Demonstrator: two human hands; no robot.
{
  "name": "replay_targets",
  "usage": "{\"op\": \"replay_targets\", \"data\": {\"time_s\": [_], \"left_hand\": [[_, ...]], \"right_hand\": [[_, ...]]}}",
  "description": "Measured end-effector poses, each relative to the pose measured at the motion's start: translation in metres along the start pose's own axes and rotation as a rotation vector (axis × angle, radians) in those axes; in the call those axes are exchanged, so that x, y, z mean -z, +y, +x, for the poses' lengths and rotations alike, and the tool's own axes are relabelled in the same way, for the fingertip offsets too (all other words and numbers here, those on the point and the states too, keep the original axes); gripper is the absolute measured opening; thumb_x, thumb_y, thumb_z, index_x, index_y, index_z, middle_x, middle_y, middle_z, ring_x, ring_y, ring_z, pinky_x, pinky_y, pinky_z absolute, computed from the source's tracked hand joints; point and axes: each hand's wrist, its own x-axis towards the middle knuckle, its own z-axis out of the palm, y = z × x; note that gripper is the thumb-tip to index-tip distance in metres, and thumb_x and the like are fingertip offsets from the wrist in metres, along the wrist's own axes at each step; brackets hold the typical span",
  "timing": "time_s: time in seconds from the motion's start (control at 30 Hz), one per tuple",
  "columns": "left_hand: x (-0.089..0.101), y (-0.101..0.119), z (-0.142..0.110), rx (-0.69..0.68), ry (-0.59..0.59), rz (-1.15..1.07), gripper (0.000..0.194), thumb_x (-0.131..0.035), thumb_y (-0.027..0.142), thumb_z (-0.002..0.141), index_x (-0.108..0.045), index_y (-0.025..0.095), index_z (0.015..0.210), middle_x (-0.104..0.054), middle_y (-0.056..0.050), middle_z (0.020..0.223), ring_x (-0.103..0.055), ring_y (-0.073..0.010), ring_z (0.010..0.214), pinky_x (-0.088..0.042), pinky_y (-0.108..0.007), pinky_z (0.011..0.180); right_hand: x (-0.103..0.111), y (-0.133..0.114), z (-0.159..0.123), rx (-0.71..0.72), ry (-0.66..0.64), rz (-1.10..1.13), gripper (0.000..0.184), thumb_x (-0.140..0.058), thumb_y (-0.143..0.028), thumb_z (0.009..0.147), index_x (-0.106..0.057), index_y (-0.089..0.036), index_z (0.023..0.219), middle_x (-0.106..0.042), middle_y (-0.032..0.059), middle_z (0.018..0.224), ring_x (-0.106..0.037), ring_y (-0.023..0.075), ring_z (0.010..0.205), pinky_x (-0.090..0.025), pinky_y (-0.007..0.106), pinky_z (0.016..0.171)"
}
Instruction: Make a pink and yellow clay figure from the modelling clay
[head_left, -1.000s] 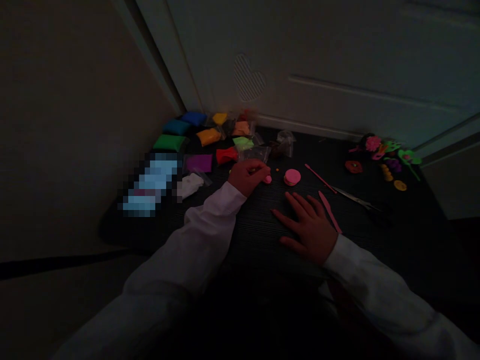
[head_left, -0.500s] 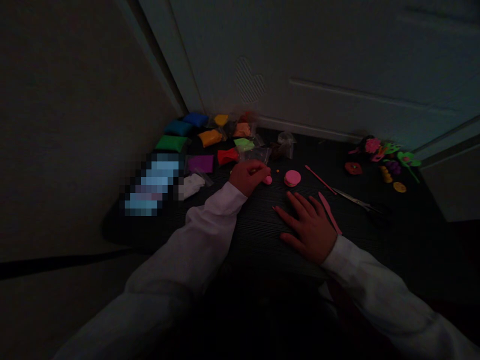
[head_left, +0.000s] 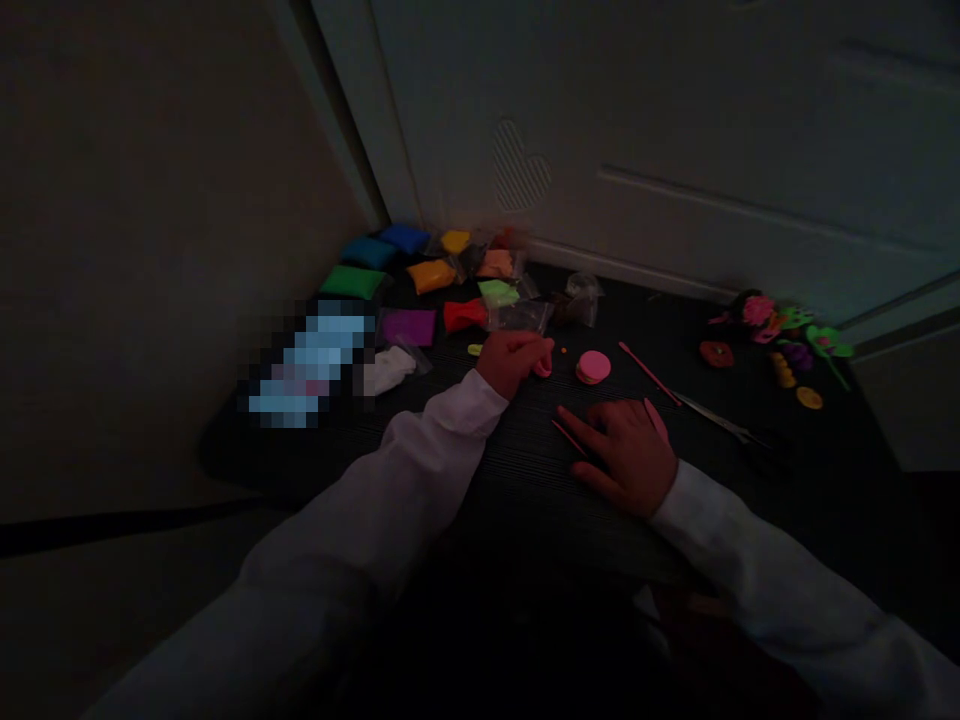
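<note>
My left hand (head_left: 516, 362) is closed, its fingers pinched at a small pink clay piece (head_left: 541, 368) just above the dark table; the fingers partly hide the piece. Just right of it lies a pink round layered clay piece (head_left: 593, 366), like a little macaron. Nearer to me, my right hand (head_left: 628, 455) rests over the table with index finger and thumb stretched apart and the other fingers bent. A thin pink stick (head_left: 568, 437) lies beneath the index finger, and a pink clay knife (head_left: 655, 418) sticks out from behind the knuckles. A tiny orange ball (head_left: 564, 350) sits between the clay pieces.
Bags of coloured clay, among them a purple one (head_left: 409, 327) and a red one (head_left: 464, 317), line the left and back. A lit, blurred screen (head_left: 315, 362) is at the left. Scissors (head_left: 739, 432), a pink rod (head_left: 649, 373) and clay flowers (head_left: 757, 312) lie right.
My right hand's spread fingers have partly bent, and the hand now covers more of the pink knife. My left hand stays at the pink clay. The whole view has shifted slightly.
</note>
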Motion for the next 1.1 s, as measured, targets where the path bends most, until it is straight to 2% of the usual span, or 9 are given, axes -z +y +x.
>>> {"op": "replay_targets", "data": {"time_s": [0.17, 0.3, 0.47, 0.67, 0.83, 1.0, 1.1], "left_hand": [[-0.009, -0.004, 0.005, -0.034, 0.13, -0.093, 0.04, -0.047, 0.041, 0.073, -0.047, 0.017, 0.042, -0.045, 0.003, 0.035, -0.04, -0.0074, 0.034, -0.029, -0.022, 0.037], [-0.014, -0.004, 0.008, -0.052, 0.212, -0.116, 0.038, -0.05, 0.038, 0.074, -0.047, 0.017, 0.043, -0.041, 0.005, 0.033, -0.041, -0.0071, 0.033, -0.029, -0.022, 0.037], [-0.015, -0.003, 0.01, -0.076, 0.202, -0.129, 0.04, -0.048, 0.036, 0.078, -0.05, 0.017, 0.043, -0.043, 0.004, 0.032, -0.042, -0.0074, 0.031, -0.028, -0.022, 0.035], [-0.013, -0.004, 0.01, -0.095, 0.213, -0.101, 0.04, -0.048, 0.037, 0.079, -0.052, 0.017, 0.044, -0.043, 0.004, 0.032, -0.042, -0.0072, 0.032, -0.03, -0.022, 0.036], [-0.013, -0.004, 0.009, -0.056, 0.205, -0.08, 0.038, -0.049, 0.037, 0.079, -0.054, 0.018, 0.046, -0.044, 0.004, 0.034, -0.044, -0.008, 0.034, -0.033, -0.023, 0.038], [-0.013, -0.003, 0.01, -0.066, 0.214, -0.079, 0.04, -0.049, 0.036, 0.079, -0.053, 0.017, 0.045, -0.043, 0.003, 0.033, -0.043, -0.0076, 0.033, -0.034, -0.023, 0.039], [-0.014, -0.002, 0.011, -0.061, 0.227, -0.073, 0.039, -0.05, 0.036, 0.079, -0.053, 0.018, 0.044, -0.043, 0.003, 0.032, -0.042, -0.0079, 0.031, -0.031, -0.023, 0.036]], "right_hand": [[0.007, -0.002, -0.002, 0.004, -0.08, -0.033, 0.061, -0.032, -0.058, 0.08, -0.036, -0.024, 0.131, -0.05, 0.0077, 0.094, -0.042, 0.0225, 0.084, -0.028, 0.04, 0.076], [0.008, -0.002, -0.002, 0.029, -0.081, -0.056, 0.061, -0.032, -0.059, 0.079, -0.039, -0.024, 0.129, -0.05, 0.0074, 0.093, -0.041, 0.0218, 0.082, -0.026, 0.041, 0.076], [0.004, -0.003, -0.003, 0.072, -0.071, -0.079, 0.063, -0.031, -0.061, 0.079, -0.043, -0.021, 0.126, -0.052, 0.0081, 0.093, -0.042, 0.0222, 0.084, -0.025, 0.042, 0.078], [0.002, -0.007, -0.004, 0.149, -0.069, -0.043, 0.062, -0.032, -0.063, 0.077, -0.039, -0.028, 0.128, -0.053, 0.0072, 0.095, -0.043, 0.0224, 0.086, -0.026, 0.043, 0.079], [0.001, -0.006, -0.003, 0.032, -0.038, -0.106, 0.063, -0.033, -0.064, 0.076, -0.043, -0.026, 0.126, -0.052, 0.0081, 0.094, -0.042, 0.0221, 0.083, -0.027, 0.042, 0.078], [0.001, -0.007, -0.004, 0.108, -0.048, -0.072, 0.063, -0.033, -0.065, 0.076, -0.039, -0.03, 0.128, -0.052, 0.0076, 0.097, -0.043, 0.0228, 0.086, -0.028, 0.042, 0.078], [0.001, -0.007, -0.004, 0.039, -0.042, -0.104, 0.063, -0.033, -0.065, 0.076, -0.039, -0.03, 0.128, -0.051, 0.0087, 0.098, -0.042, 0.023, 0.083, -0.027, 0.044, 0.077]]}}
